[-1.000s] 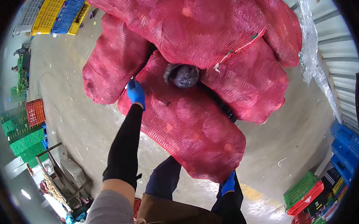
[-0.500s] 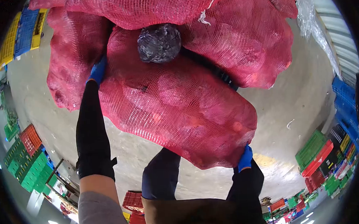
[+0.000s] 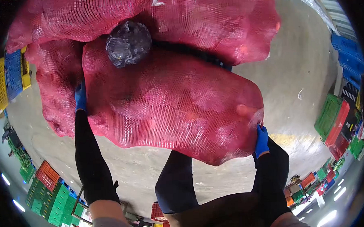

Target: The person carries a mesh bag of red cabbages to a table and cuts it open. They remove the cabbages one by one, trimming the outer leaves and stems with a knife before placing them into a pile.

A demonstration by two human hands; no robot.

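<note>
While a long red mesh sack (image 3: pixel 169 102) lies between, the blue-gloved right hand (image 3: pixel 262 141) clutches its right end; the blue-gloved left hand (image 3: pixel 80 98), fingers hidden, touches its left: seemingly steadying, any shift needing both.

A single camera sat on the person's head, looking forward and steeply down along both dark sleeves (image 3: pixel 90 158). From beside them I saw how close it leaned over the red mesh sack (image 3: pixel 177 101), which spanned the middle, with the left hand (image 3: pixel 80 97) and right hand (image 3: pixel 262 140) both inside its view. Its wide, rounded field took in the legs (image 3: pixel 175 182) near, green crates (image 3: pixel 58 204) left, blue crates (image 3: pixel 348 53) right, and cropped the far sacks (image 3: pixel 218 22).
</note>
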